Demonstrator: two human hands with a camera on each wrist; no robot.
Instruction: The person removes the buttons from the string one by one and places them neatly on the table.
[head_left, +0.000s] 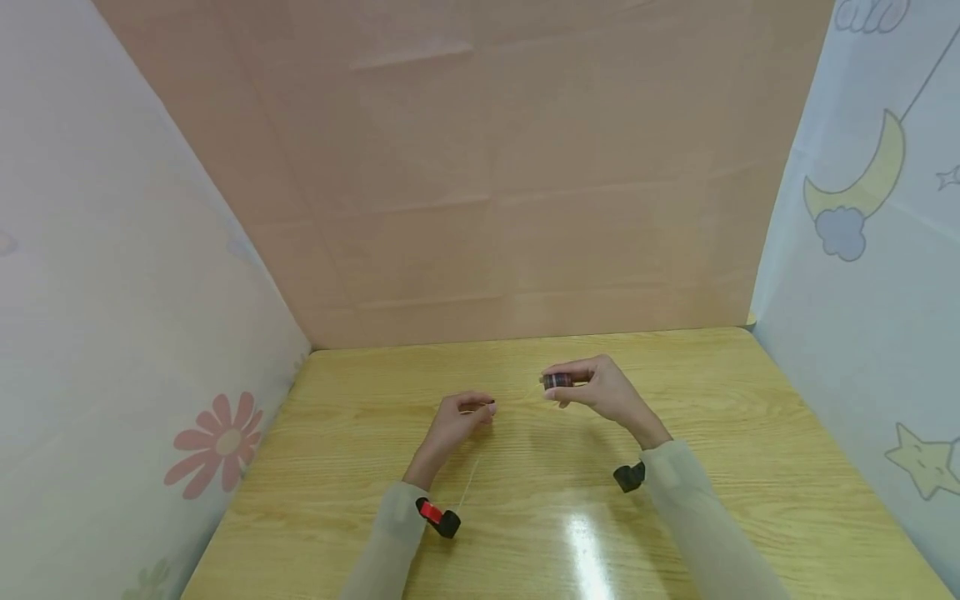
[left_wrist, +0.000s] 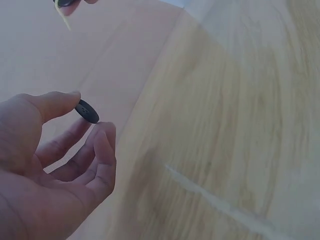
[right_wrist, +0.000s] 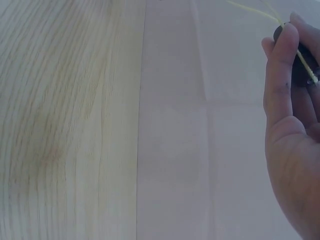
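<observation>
My left hand (head_left: pixel 459 421) pinches a small black button (left_wrist: pixel 87 111) between thumb and fingertip, its holes visible in the left wrist view. To its right and slightly higher, my right hand (head_left: pixel 603 392) holds a short dark cylinder (head_left: pixel 558 381) with reddish and pale bands, perhaps a stack of buttons. A yellow string (right_wrist: pixel 309 67) runs along the dark piece in the right wrist view, and a length of it sticks out past the fingertips. Both hands are above the table and apart from each other. Fingers hide part of the banded cylinder.
The wood-grain table (head_left: pixel 315 467) backs onto a pinkish-tan sheet (head_left: pixel 487 208). Pale printed walls stand at left (head_left: pixel 112 292) and right (head_left: pixel 847 333). A thin pale line (head_left: pixel 470 479), seemingly string, shows beside the left wrist's black camera (head_left: pixel 448 523). Another camera (head_left: pixel 628 477) sits at the right wrist.
</observation>
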